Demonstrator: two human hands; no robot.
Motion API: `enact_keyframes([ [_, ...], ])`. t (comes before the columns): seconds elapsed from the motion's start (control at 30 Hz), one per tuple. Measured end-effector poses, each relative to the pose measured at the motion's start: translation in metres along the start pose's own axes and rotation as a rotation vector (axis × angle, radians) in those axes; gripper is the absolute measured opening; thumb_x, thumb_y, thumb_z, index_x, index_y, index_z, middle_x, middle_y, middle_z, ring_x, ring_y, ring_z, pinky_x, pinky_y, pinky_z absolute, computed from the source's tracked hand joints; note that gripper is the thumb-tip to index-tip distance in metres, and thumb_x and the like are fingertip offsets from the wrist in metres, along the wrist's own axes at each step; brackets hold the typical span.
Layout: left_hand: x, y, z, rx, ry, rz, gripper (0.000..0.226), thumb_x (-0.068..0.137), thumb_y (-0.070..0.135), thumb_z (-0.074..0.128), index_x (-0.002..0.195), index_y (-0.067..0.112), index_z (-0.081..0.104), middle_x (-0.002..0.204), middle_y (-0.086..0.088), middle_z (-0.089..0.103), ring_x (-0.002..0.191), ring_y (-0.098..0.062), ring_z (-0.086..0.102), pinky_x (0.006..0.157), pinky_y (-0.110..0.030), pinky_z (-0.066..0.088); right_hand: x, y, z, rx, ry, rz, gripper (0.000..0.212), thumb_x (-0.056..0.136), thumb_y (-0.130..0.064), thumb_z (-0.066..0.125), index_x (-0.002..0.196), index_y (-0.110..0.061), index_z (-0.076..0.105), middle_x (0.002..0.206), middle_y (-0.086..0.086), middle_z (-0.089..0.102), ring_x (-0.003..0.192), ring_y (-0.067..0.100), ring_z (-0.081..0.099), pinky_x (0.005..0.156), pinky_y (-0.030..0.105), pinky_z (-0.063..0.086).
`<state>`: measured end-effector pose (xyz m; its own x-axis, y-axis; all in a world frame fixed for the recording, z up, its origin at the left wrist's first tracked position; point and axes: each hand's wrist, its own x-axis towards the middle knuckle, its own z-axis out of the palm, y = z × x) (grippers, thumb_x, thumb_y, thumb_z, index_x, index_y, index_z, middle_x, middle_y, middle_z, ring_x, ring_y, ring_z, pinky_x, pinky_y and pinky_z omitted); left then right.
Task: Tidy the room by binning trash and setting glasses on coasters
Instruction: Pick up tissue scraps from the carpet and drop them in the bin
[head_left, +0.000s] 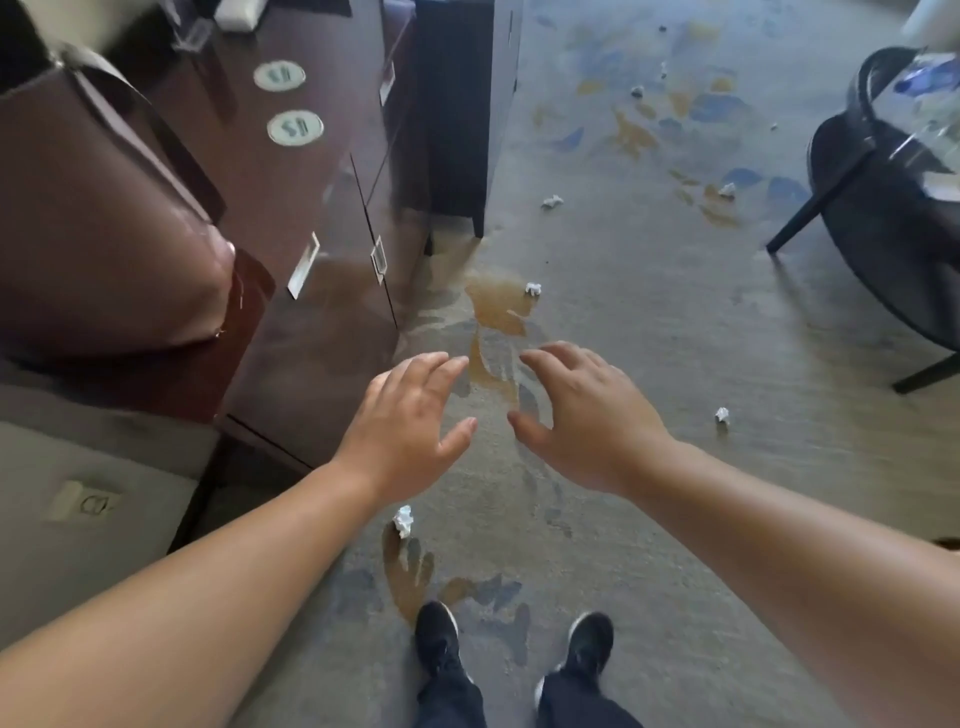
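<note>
A glossy dark wood finish is shown by the cabinet (311, 218), and reflections are seen across its front. Bright handles (304, 265), seemingly of metal, are fixed to its doors. On top of the cabinet, two round coasters (295, 127) are seen with pale, matt faces. Beside the cabinet, a brown leather-like cover (104, 223) is marked by a smooth sheen. The carpet (649, 322) in front of the cabinet is seen as matt, finely ribbed cloth, and white wads of crumpled paper (533, 288) are scattered over it.
</note>
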<state>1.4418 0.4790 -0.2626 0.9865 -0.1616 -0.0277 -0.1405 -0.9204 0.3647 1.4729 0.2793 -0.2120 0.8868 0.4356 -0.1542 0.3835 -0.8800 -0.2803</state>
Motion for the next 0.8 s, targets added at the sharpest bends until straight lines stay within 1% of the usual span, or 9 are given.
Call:
enact_keyframes([
  [0.07, 0.012, -0.011, 0.013, 0.012, -0.024, -0.005, 0.064, 0.089, 0.054, 0.041, 0.145, 0.026, 0.026, 0.147, 0.004, 0.032, 0.139, -0.014, 0.023, 0.114, -0.041, 0.019, 0.015, 0.004, 0.014, 0.007, -0.024, 0.004, 0.065, 0.088, -0.056, 0.045, 0.143, -0.022, 0.035, 0.146, 0.0, 0.04, 0.134, 0.021, 0.037, 0.107, 0.039, 0.035],
  [0.2, 0.027, -0.024, 0.031, -0.006, -0.028, -0.072, 0.065, 0.087, 0.055, 0.039, 0.144, 0.026, 0.028, 0.147, 0.003, 0.033, 0.138, -0.015, 0.025, 0.113, -0.042, 0.021, 0.04, 0.017, 0.037, 0.036, -0.091, -0.015, 0.066, 0.089, -0.054, 0.047, 0.144, -0.021, 0.034, 0.148, 0.0, 0.038, 0.135, 0.021, 0.035, 0.109, 0.038, 0.033],
  [0.27, 0.032, -0.028, 0.044, -0.01, -0.044, -0.086, 0.064, 0.088, 0.053, 0.042, 0.144, 0.025, 0.029, 0.147, 0.003, 0.033, 0.138, -0.016, 0.025, 0.113, -0.041, 0.02, 0.049, 0.025, 0.049, 0.042, -0.11, -0.028, 0.066, 0.089, -0.053, 0.047, 0.144, -0.021, 0.034, 0.148, 0.0, 0.038, 0.135, 0.021, 0.035, 0.109, 0.038, 0.033],
  [0.4, 0.038, -0.036, 0.075, -0.032, -0.058, -0.151, 0.063, 0.09, 0.05, 0.044, 0.145, 0.025, 0.028, 0.148, 0.002, 0.032, 0.138, -0.017, 0.024, 0.113, -0.042, 0.019, 0.059, 0.041, 0.081, 0.065, -0.17, -0.057, 0.065, 0.089, -0.054, 0.046, 0.143, -0.02, 0.035, 0.146, 0.001, 0.039, 0.134, 0.021, 0.036, 0.108, 0.038, 0.033],
  [0.47, 0.041, -0.045, 0.1, -0.037, -0.067, -0.174, 0.063, 0.089, 0.049, 0.045, 0.145, 0.025, 0.028, 0.148, 0.001, 0.033, 0.138, -0.018, 0.026, 0.112, -0.042, 0.022, 0.067, 0.051, 0.103, 0.064, -0.185, -0.072, 0.065, 0.088, -0.054, 0.046, 0.143, -0.02, 0.036, 0.145, 0.002, 0.041, 0.133, 0.022, 0.037, 0.108, 0.039, 0.035],
  [0.63, 0.041, -0.09, 0.209, -0.034, -0.166, -0.242, 0.065, 0.088, 0.048, 0.049, 0.145, 0.025, 0.029, 0.144, -0.003, 0.037, 0.13, -0.024, 0.036, 0.105, -0.047, 0.033, 0.085, 0.079, 0.196, 0.073, -0.176, -0.088, 0.063, 0.087, -0.052, 0.048, 0.139, -0.019, 0.041, 0.139, 0.002, 0.046, 0.127, 0.024, 0.042, 0.103, 0.041, 0.038],
  [0.7, 0.037, -0.117, 0.273, -0.021, -0.201, -0.295, 0.065, 0.088, 0.048, 0.05, 0.145, 0.025, 0.029, 0.143, -0.004, 0.038, 0.126, -0.027, 0.039, 0.101, -0.047, 0.036, 0.095, 0.09, 0.257, 0.086, -0.198, -0.097, 0.062, 0.086, -0.051, 0.048, 0.139, -0.019, 0.042, 0.138, 0.002, 0.046, 0.127, 0.024, 0.042, 0.103, 0.042, 0.038],
  [0.8, 0.026, -0.162, 0.378, 0.012, -0.307, -0.385, 0.066, 0.087, 0.05, 0.049, 0.145, 0.027, 0.026, 0.143, -0.004, 0.037, 0.125, -0.029, 0.04, 0.099, -0.047, 0.039, 0.111, 0.105, 0.359, 0.108, -0.241, -0.103, 0.062, 0.086, -0.052, 0.049, 0.137, -0.018, 0.044, 0.136, 0.003, 0.048, 0.125, 0.025, 0.044, 0.101, 0.042, 0.039],
])
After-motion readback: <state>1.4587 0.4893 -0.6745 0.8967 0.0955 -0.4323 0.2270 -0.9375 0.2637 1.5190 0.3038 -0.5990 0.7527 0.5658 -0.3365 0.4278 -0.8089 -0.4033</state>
